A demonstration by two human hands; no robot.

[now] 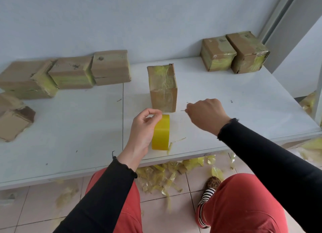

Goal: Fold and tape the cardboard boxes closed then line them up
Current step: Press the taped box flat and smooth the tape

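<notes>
The left hand (144, 128) pinches the top of the yellow tape roll (161, 132), standing on edge on the bench (226, 102) at centre frame. The right hand (206, 115) is closed; whether it grips a tape end, I cannot tell. The box (163, 88) stands just beyond, apparently mid-taping; next, tape must reach it.

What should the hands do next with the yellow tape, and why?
Probably pull the tape end toward the upright box. The left hand holds the yellow tape roll, the right hand seems to pinch something thin beside it, and that box stands just behind both hands.
</notes>
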